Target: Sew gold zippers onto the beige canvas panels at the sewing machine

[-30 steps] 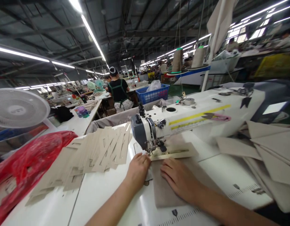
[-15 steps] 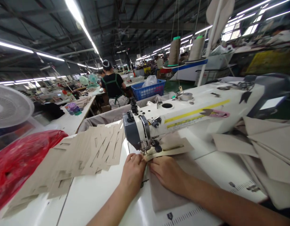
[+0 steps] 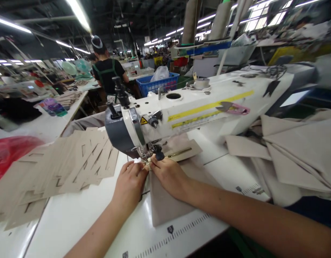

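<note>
The head of a white sewing machine (image 3: 208,111) stands over a beige fabric piece (image 3: 170,204) with a brass-coloured zipper (image 3: 178,153) along its upper strip. Close to the needle, on the left, my left hand (image 3: 131,179) has its fingers bent and closed on the fabric's edge. My right hand (image 3: 170,175) lies on the piece just right of the presser foot, fingers together and gripping it near the zipper's end. Both hands almost meet below the foot. The fingertips and the needle point are partly hidden.
Slotted beige panels (image 3: 74,161) lie overlapped at left, beside a red plastic bag (image 3: 14,150). More beige fabric pieces (image 3: 302,154) are heaped at right. Pink-handled thread snips (image 3: 235,107) rest on the machine arm. Beyond are a blue basket (image 3: 157,84) and a co-worker (image 3: 107,70).
The view has come closer and tilted down, so the machine and panels appear further left. Both hands stay on the fabric by the needle, and the piece has barely shifted under the foot.
</note>
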Motion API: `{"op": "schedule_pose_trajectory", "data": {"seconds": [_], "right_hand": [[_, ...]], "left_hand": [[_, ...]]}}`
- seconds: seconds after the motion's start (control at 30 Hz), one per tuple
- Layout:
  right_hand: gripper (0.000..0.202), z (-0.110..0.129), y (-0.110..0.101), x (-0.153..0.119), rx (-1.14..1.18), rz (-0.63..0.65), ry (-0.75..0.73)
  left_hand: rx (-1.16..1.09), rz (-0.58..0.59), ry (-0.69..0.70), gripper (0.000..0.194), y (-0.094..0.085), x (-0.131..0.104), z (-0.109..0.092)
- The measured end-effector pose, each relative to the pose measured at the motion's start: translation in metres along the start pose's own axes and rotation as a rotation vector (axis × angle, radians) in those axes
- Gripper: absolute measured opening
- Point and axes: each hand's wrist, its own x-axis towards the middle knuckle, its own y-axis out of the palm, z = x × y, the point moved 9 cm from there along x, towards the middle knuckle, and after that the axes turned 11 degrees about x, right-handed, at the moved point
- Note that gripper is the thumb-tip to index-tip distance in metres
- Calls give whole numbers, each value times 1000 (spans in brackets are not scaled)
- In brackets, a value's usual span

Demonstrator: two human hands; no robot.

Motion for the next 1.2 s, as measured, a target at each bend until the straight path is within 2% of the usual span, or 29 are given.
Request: {"op": "schedule_pose_trajectory", "data": {"seconds": [0.23,0.53,0.93,1.07,1.2], "right_hand": [[17,-3,3,3,18,30,0],[24,-8,7,2,54,-47,-40],[23,-17,10,5,168,-8,69],[22,-19,11,5,222,-51,103],[22,-18,4,5,242,-80,63]], "left_hand": [[-55,-38,-57,24,-2,5,4],[-73,-56,-108,14,3,2,8],[-81,-60,-153,19,6,3,13],[-70,-63,-170,20,5,3,14],[-72,-78,-181,18,5,3,15]]}}
